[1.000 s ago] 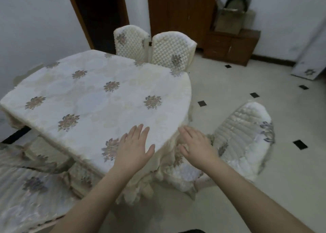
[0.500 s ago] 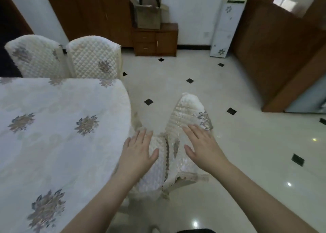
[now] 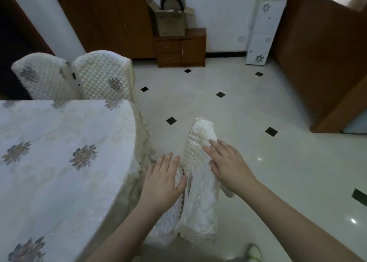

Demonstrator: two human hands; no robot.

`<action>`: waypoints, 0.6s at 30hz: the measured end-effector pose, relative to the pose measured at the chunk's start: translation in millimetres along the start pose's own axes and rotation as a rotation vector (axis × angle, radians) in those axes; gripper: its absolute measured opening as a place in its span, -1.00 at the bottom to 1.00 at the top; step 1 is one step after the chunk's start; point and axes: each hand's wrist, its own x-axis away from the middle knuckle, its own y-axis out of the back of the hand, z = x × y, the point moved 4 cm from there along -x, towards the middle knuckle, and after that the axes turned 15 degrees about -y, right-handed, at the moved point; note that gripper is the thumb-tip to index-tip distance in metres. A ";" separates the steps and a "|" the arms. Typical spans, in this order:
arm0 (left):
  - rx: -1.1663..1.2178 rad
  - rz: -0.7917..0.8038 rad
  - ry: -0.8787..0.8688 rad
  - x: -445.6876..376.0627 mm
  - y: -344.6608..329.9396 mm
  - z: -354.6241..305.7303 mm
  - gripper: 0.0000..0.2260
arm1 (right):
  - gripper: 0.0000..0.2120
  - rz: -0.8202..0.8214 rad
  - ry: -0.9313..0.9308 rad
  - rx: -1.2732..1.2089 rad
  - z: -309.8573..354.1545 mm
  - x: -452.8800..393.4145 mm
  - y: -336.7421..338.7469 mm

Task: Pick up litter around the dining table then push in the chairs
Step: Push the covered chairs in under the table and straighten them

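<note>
A chair with a white quilted cover stands just right of the dining table, its backrest seen edge-on from above. My right hand lies flat on the outer side of the backrest, fingers spread. My left hand hovers open over the seat side, between backrest and table edge, holding nothing. The table carries a cream cloth with grey flower motifs. No litter shows on the floor in view.
Two more covered chairs stand tucked at the table's far end. A low wooden cabinet with a cardboard box on it stands at the back wall, a white appliance to its right, wooden panelling at far right.
My view has swung right from the table to the chair. Both hands have moved off the table edge to the backrest, and the right hand now rests on it.
</note>
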 end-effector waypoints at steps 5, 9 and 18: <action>0.038 0.078 0.181 -25.1 -21.3 -44.9 -0.33 | -0.50 0.024 0.135 -0.015 -50.2 -35.6 0.8; 0.002 0.058 0.307 -39.5 -23.2 -68.8 -0.36 | -0.46 0.067 0.243 -0.064 -77.4 -58.3 5.2; 0.027 0.020 0.536 -48.6 -30.4 -78.4 -0.44 | -0.36 0.211 0.505 0.016 -71.1 -119.6 -9.2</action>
